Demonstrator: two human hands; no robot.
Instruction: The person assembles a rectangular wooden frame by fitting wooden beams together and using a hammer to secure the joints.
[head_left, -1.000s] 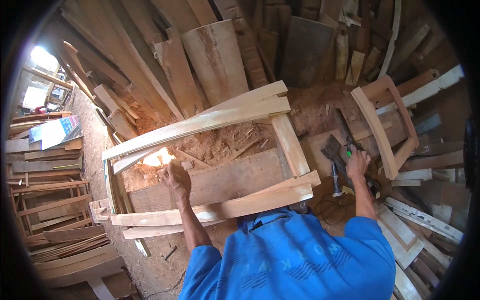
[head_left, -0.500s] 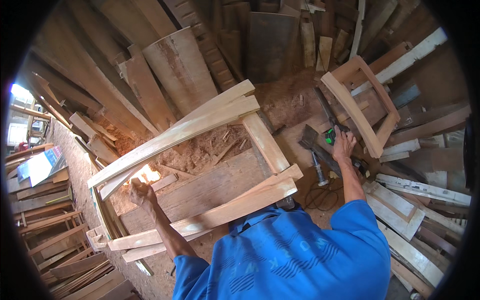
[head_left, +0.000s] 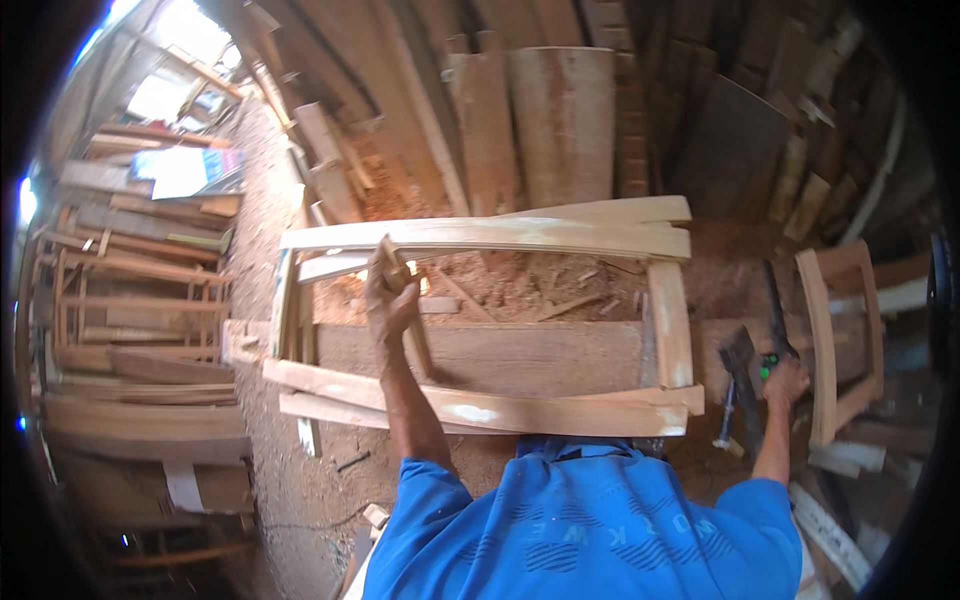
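A curved wooden frame [head_left: 480, 236] lies in front of me, its long rails at the far and near sides. My left hand [head_left: 392, 305] is over the frame's left part, closed around a narrow wood strip [head_left: 415, 335] that slants across the opening. Far to the right, my right hand [head_left: 787, 381] is closed on a black and green tool [head_left: 769, 364], whose exact kind I cannot make out. Beside that hand lie a dark, blocky tool [head_left: 737, 350] and a metal-shafted tool [head_left: 727, 412].
A smaller curved frame [head_left: 822, 345] stands just right of my right hand. Wide boards [head_left: 562, 125] lean at the back. Stacked timber and frames [head_left: 140, 300] fill the left side. Shavings and offcuts [head_left: 540, 285] lie inside the large frame.
The view has turned, so the large frame now lies nearly level across it. My left hand has risen toward the far rail, with the strip now plainly visible. My right hand stays at the tool.
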